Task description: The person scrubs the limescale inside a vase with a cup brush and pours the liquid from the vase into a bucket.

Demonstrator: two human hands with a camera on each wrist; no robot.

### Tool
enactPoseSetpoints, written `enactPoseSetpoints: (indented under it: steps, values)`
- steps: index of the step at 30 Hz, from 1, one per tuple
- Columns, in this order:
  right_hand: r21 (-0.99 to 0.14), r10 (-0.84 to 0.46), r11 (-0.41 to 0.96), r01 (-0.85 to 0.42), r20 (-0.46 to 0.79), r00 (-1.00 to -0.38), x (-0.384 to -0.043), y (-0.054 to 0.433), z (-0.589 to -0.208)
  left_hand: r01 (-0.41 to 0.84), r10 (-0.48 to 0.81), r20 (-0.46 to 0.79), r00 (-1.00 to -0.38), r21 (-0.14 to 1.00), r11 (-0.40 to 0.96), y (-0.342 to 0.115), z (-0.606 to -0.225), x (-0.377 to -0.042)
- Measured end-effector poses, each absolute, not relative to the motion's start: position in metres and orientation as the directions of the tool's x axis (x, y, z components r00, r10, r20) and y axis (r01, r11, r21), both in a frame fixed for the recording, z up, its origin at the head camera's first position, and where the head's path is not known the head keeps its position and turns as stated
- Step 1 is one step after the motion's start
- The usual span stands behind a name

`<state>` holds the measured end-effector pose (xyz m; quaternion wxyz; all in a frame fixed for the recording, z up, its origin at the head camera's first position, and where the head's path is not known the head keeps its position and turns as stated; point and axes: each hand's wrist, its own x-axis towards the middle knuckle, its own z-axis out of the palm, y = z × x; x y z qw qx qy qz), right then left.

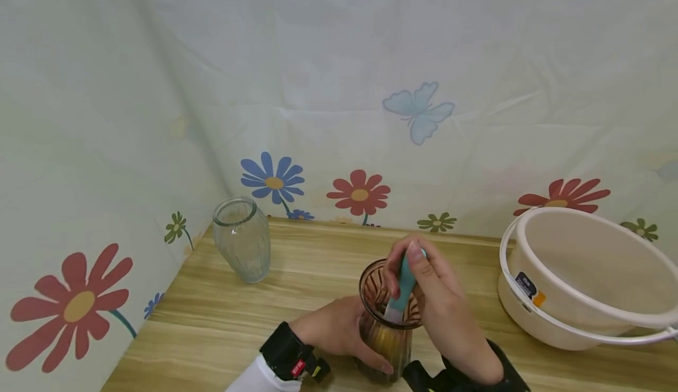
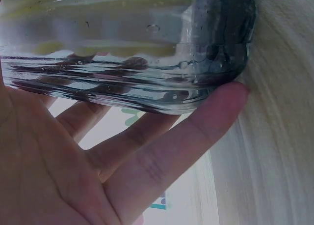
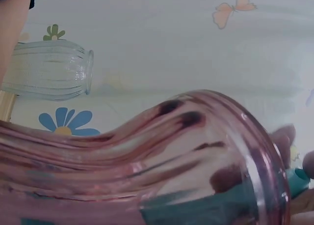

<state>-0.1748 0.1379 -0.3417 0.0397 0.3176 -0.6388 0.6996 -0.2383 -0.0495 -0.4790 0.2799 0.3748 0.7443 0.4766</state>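
A ribbed, brownish-pink glass vase with a flared rim stands on the table, tilted slightly in the head view. My left hand holds its lower body, thumb across the near side. In the left wrist view, the fingers lie along the vase's base. My right hand grips the teal handle of a tool with a pale section below the handle. That tool reaches down through the vase's mouth; its lower end cannot be made out. Through the pink glass, the right wrist view shows a teal part.
A clear ribbed glass vase stands at the table's back left. To the right is a cream bucket with a white handle and a label. A flower-printed curtain hangs behind the wood-grain table.
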Motion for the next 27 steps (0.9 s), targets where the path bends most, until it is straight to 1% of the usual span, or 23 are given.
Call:
enactPoseSetpoints:
  steps: [5,8,12,16,20,23,27]
  values:
    - [-0.804,-0.229,-0.316,-0.503,0.579,-0.782,-0.1769,0.1377,-0.3451,0.3,0.826,-0.054,-0.562,0.916,0.264,-0.0496,-0.4795,-0.2384]
    - [-0.782,-0.177,-0.344,-0.521,0.598,-0.782,-0.174,0.1385,-0.3435,0.314,0.823,-0.051,-0.565,0.909,0.272,-0.0496,-0.4792,-0.2383]
    - [-0.754,-0.144,-0.382,-0.535,0.62,-0.771,-0.1698,0.1391,-0.3402,0.315,0.824,-0.047,-0.565,0.91,0.268,-0.0495,-0.4794,-0.2378]
    - [-0.653,-0.107,-0.492,-0.575,0.701,-0.705,-0.1698,0.1395,-0.3394,0.307,0.819,-0.056,-0.571,0.911,0.277,-0.05,-0.4787,-0.2379]
    - [-0.526,-0.031,-0.588,-0.615,0.774,-0.632,-0.1706,0.1421,-0.3398,0.289,0.82,-0.062,-0.569,0.919,0.27,-0.0506,-0.4792,-0.2381]
    - [-0.463,0.019,-0.625,-0.629,0.796,-0.605,-0.1692,0.1431,-0.3377,0.28,0.824,-0.058,-0.563,0.925,0.256,-0.0503,-0.48,-0.238]
    - [-0.388,0.05,-0.664,-0.639,0.829,-0.556,-0.1669,0.1423,-0.3351,0.289,0.826,-0.049,-0.561,0.924,0.251,-0.0492,-0.4795,-0.2382]
